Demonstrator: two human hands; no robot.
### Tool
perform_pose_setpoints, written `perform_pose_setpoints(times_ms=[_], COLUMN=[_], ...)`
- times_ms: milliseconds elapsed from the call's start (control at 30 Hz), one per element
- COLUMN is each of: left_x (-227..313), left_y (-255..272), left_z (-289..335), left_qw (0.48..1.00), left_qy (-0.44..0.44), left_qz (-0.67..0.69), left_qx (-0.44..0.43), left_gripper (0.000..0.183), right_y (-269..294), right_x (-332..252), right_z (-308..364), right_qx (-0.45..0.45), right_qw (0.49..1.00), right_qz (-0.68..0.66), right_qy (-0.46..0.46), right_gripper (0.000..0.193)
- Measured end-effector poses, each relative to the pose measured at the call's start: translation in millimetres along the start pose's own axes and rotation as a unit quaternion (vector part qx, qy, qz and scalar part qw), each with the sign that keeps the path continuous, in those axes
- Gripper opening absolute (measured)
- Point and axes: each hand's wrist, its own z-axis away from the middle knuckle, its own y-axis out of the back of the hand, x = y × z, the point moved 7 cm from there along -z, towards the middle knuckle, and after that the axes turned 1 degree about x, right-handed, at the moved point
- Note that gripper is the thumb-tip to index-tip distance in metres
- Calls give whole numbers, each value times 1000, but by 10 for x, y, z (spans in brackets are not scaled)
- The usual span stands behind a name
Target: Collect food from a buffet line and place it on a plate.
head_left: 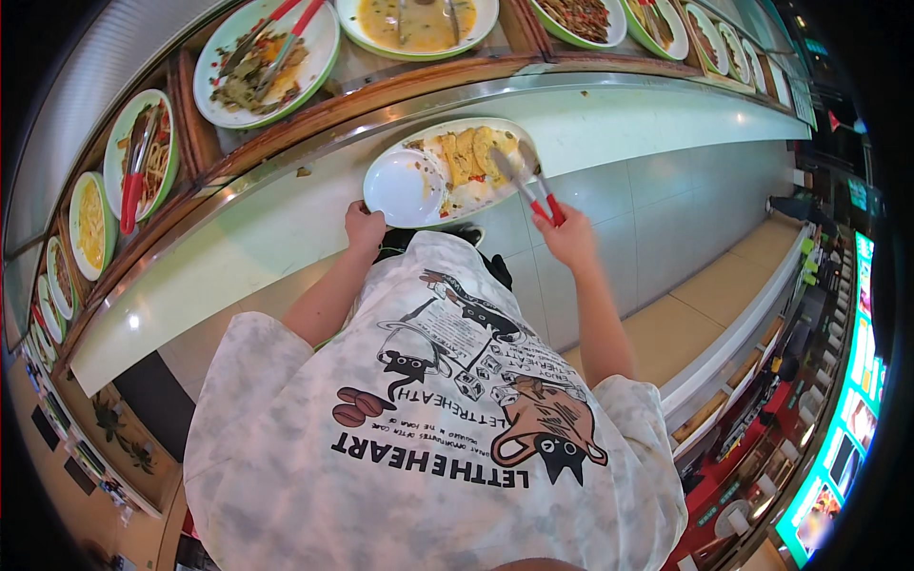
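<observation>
An oval white serving plate (490,198) with a green underside sits at the front ledge, holding yellow, omelette-like pieces (473,157) with red and brown bits. Over its left end is a round white bowl (405,183), with nothing visible inside. The fingers of my left hand (365,226) are closed at the bowl's lower left rim, their tips partly hidden. Red-handled metal tongs (542,199) are gripped in my right hand (569,236). Their two jaws are apart, over and beside the right end of the yellow food.
Behind the pale ledge (657,152), a wood-framed counter bears several dishes, including a plate of dark greens (233,81) with tongs and a yellow soup dish (400,24). More plates (90,224) line the left. A lit menu screen (838,428) stands far right.
</observation>
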Motion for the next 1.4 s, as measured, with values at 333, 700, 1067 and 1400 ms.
perform_pose_setpoints(times_ms=[333, 700, 1067, 1400], left_x=[-178, -142, -295, -207], left_y=[261, 213, -59, -87], left_z=[-86, -403, -725, -565], left_qw=[999, 998, 993, 990], left_qy=[2, 41, 13, 64], left_qz=[-37, -14, -49, 22], left_qx=[-17, -41, -110, -124], left_gripper=[30, 30, 28, 29], right_y=[-744, -587, -924, -1137], right_x=[-360, 790, 487, 245], right_z=[91, -381, -487, -414], right_qx=[-37, -223, -359, -284], right_qw=[997, 949, 901, 909], right_qz=[63, -160, -181, -262], right_qy=[-13, -157, -160, -158], right_gripper=[39, 30, 22, 19])
